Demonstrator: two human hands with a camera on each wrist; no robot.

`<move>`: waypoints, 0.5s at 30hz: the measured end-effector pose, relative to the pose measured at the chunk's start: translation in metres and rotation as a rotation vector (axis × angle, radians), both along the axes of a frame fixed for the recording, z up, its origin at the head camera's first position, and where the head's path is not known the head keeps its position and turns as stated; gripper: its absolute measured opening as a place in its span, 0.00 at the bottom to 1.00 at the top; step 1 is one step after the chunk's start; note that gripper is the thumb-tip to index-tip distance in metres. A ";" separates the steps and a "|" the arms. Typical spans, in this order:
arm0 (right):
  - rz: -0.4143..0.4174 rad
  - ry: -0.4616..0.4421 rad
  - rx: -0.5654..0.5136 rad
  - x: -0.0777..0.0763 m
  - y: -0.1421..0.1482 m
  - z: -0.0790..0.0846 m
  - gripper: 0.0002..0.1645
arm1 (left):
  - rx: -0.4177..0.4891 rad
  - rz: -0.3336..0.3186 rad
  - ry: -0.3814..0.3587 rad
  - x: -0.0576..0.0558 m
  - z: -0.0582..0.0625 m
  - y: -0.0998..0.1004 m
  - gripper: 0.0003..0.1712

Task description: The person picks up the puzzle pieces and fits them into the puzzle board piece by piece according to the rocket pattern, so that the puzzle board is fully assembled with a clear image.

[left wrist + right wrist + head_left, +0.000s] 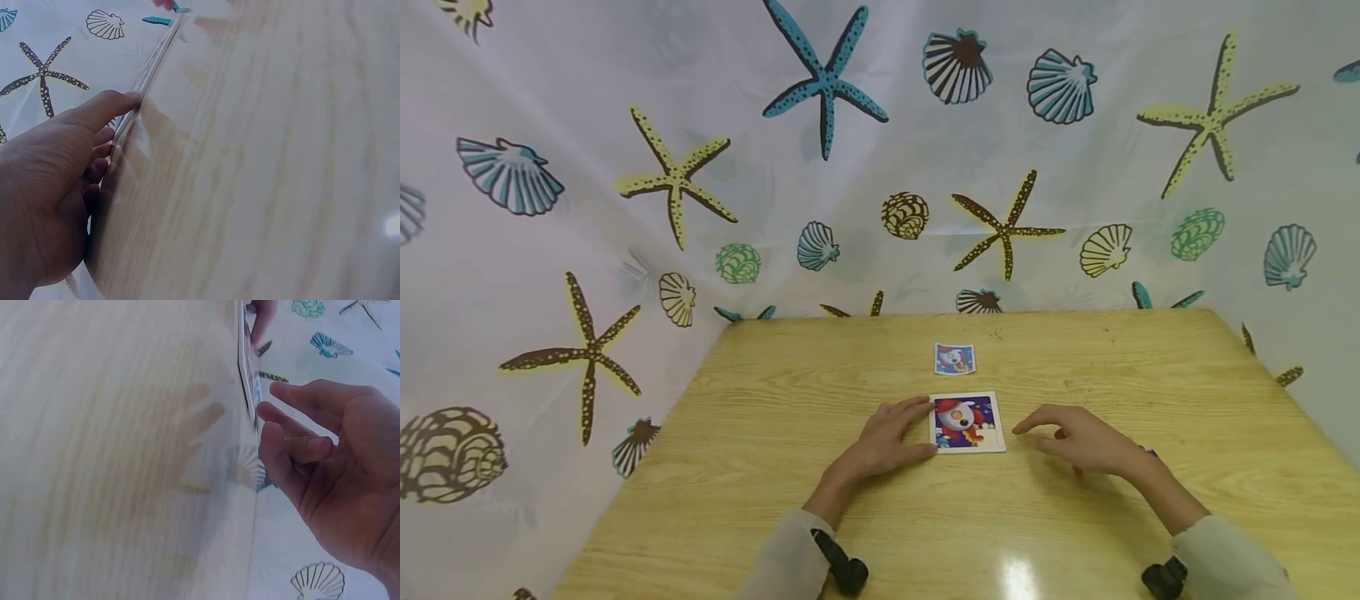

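Note:
A square picture puzzle (967,422) in a white frame lies flat on the table, showing a red-and-white rocket on dark blue. At its lower right a pale patch of bare board shows. My left hand (883,442) touches the puzzle's left edge, fingertips near the upper corner and thumb near the lower one; the left wrist view shows this thumb against the thin edge. Just right of the puzzle hovers my right hand (1078,437), apart from it. Its fingers are loosely bent, and the right wrist view shows nothing between them.
Beyond the puzzle lies a small picture card (954,359) with a similar rocket. A small purple thing (1148,450) peeks out behind my right wrist, mostly hidden. The wooden table (820,367) ends at a cloth (880,275) printed with starfish and shells.

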State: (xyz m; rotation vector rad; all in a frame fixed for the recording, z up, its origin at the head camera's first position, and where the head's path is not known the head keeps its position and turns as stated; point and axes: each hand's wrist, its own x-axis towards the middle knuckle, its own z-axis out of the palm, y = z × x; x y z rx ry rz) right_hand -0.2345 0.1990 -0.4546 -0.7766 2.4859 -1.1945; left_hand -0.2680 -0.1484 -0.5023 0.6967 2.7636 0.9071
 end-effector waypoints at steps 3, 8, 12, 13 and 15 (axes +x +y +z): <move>-0.039 -0.023 -0.001 0.003 0.017 0.001 0.17 | 0.000 -0.008 0.000 -0.001 0.000 0.001 0.43; -0.054 0.052 0.033 0.007 0.043 0.000 0.17 | -0.007 -0.011 -0.006 -0.002 0.000 0.002 0.43; -0.069 0.018 0.013 0.012 0.060 -0.002 0.18 | -0.008 0.003 -0.007 -0.002 0.000 0.002 0.43; -0.070 0.014 0.009 0.013 0.064 -0.002 0.19 | -0.004 0.005 -0.007 -0.003 -0.001 0.002 0.43; -0.064 0.036 0.014 0.015 0.070 -0.002 0.19 | -0.001 0.005 -0.012 -0.003 -0.001 0.002 0.43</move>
